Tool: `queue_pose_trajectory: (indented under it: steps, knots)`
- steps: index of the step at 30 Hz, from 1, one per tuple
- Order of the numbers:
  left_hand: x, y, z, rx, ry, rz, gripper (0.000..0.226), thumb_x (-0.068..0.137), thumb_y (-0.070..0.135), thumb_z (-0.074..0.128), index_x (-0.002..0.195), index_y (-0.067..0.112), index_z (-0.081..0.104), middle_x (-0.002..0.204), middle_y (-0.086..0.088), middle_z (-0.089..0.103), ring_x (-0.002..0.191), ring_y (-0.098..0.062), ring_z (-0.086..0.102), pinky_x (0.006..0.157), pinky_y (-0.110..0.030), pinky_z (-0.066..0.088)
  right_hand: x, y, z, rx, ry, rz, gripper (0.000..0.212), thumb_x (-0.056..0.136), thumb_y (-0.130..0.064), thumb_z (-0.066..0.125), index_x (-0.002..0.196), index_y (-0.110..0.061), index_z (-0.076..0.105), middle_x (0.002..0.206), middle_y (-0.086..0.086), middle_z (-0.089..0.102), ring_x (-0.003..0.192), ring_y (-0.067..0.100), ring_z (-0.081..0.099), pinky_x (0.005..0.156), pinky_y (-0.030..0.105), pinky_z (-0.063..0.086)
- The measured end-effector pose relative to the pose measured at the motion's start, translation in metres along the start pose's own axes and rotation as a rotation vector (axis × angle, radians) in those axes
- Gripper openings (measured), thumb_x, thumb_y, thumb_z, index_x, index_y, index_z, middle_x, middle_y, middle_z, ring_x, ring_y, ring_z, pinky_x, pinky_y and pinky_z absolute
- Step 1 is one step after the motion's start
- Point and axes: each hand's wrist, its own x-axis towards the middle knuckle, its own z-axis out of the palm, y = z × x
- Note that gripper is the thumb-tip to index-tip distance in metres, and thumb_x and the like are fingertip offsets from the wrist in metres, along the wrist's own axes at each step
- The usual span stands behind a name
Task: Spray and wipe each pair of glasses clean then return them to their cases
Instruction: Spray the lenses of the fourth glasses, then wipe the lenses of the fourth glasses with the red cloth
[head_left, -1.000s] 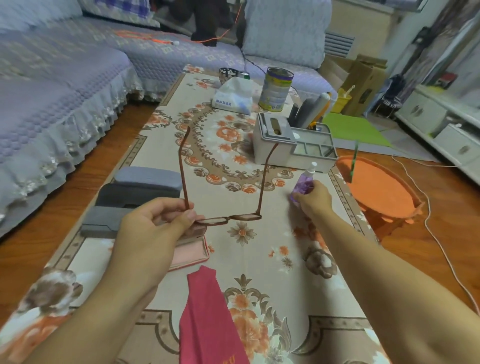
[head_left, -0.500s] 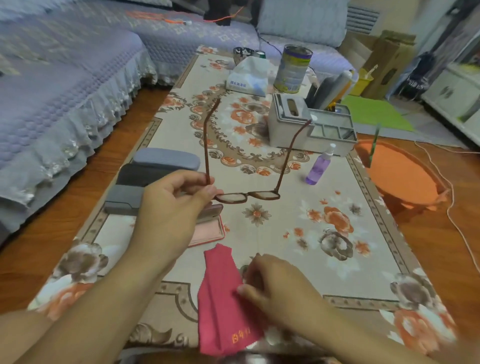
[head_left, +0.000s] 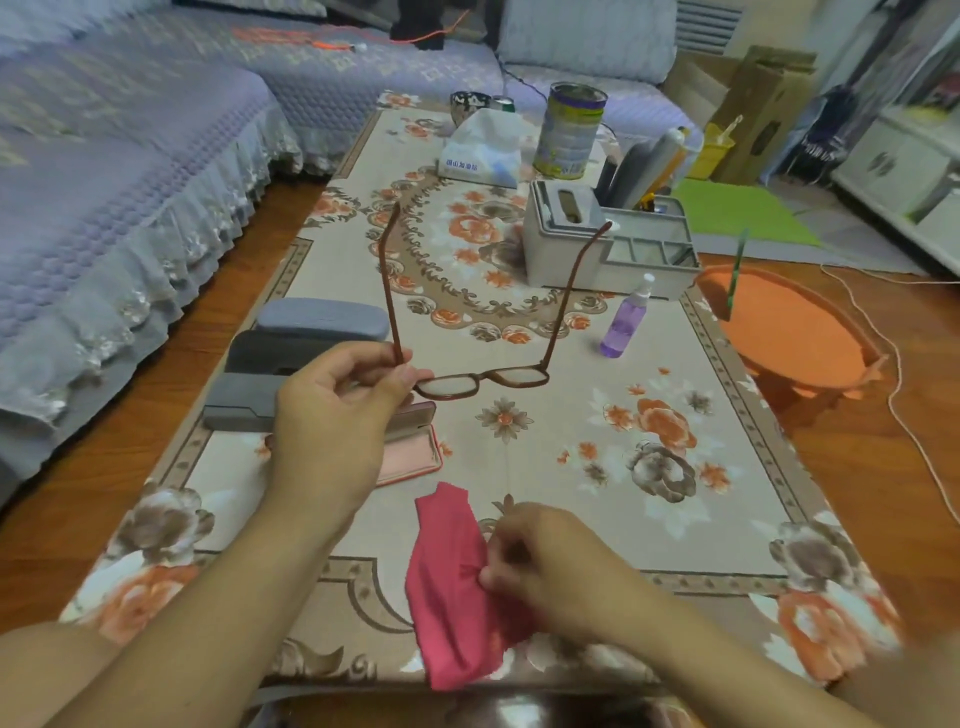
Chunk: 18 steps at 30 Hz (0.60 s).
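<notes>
Left hand (head_left: 332, 415) pinches the brown glasses (head_left: 483, 382) at the left hinge, thumb and fingers curled round it; frame held above the table, temples open and pointing far. Right hand (head_left: 550, 566) pinches a bunched fold of the red cloth (head_left: 452, 597) at the near table edge. Purple spray bottle (head_left: 623, 322) stands upright, right of the glasses, well apart. Open pink case (head_left: 415, 447) lies under the left hand; three closed grey cases (head_left: 291, 353) stacked beyond it, on the left.
</notes>
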Motion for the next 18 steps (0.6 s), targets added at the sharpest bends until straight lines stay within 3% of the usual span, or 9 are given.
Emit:
queue_pose_trajectory:
  steps: [2,5,7,10,12,14,18]
  knots:
    - [0.001,-0.001,-0.001,-0.025,0.008,-0.009,0.014,0.088,0.005,0.072,0.094,0.017,0.073,0.087,0.002,0.078,0.087,-0.013,0.076,0.078,-0.022,0.06,-0.008,0.01,-0.027,0.193,-0.015,0.032,0.019,0.094,-0.026,0.069,0.078,-0.017,0.063,0.086,0.004,0.069,0.068,0.008,0.062,0.061,0.02,0.051]
    - [-0.001,-0.002,0.001,-0.026,-0.005,-0.005,0.015,0.091,0.004,0.069,0.097,0.017,0.073,0.086,0.009,0.078,0.086,-0.009,0.075,0.075,-0.018,0.059,-0.022,0.029,-0.076,0.264,0.027,0.006,0.017,0.095,-0.026,0.068,0.082,-0.015,0.064,0.081,0.004,0.071,0.076,0.021,0.068,0.076,0.036,0.056]
    - [-0.004,-0.001,0.004,-0.044,-0.037,0.005,0.014,0.091,0.003,0.067,0.098,0.015,0.072,0.082,0.014,0.077,0.083,-0.005,0.075,0.07,-0.013,0.056,-0.029,0.042,-0.102,0.302,0.065,0.004,0.017,0.093,-0.026,0.068,0.083,-0.013,0.062,0.075,0.006,0.07,0.073,0.024,0.065,0.076,0.04,0.055]
    - [-0.011,-0.003,0.01,-0.026,-0.089,0.048,0.011,0.088,0.008,0.072,0.096,0.016,0.073,0.082,0.017,0.076,0.084,-0.004,0.074,0.072,-0.011,0.054,-0.027,0.062,-0.13,0.161,0.245,0.023,0.015,0.096,-0.029,0.065,0.082,-0.025,0.06,0.075,0.005,0.069,0.071,0.026,0.065,0.069,0.045,0.053]
    - [-0.016,-0.008,0.013,-0.028,-0.135,0.083,0.013,0.079,0.023,0.076,0.092,0.02,0.073,0.087,0.009,0.077,0.088,-0.013,0.075,0.079,-0.018,0.057,-0.019,0.074,-0.14,-0.078,0.432,-0.021,0.019,0.097,-0.025,0.063,0.08,-0.031,0.056,0.075,-0.003,0.065,0.071,0.022,0.063,0.063,0.038,0.052]
    - [-0.021,-0.014,0.017,-0.024,-0.21,0.12,0.018,0.075,0.027,0.074,0.09,0.018,0.073,0.091,0.0,0.078,0.091,-0.02,0.076,0.082,-0.022,0.058,-0.014,0.076,-0.148,-0.065,0.554,-0.099,0.019,0.097,-0.016,0.063,0.086,-0.031,0.058,0.075,-0.006,0.066,0.068,0.013,0.063,0.061,0.034,0.052]
    - [-0.026,-0.016,0.027,-0.007,-0.351,0.18,0.013,0.076,0.023,0.072,0.088,0.018,0.074,0.089,-0.006,0.077,0.091,-0.019,0.075,0.082,-0.02,0.056,-0.017,0.076,-0.167,-0.002,0.491,-0.146,0.014,0.097,-0.012,0.065,0.105,-0.023,0.07,0.079,-0.003,0.074,0.072,0.014,0.07,0.071,0.042,0.059]
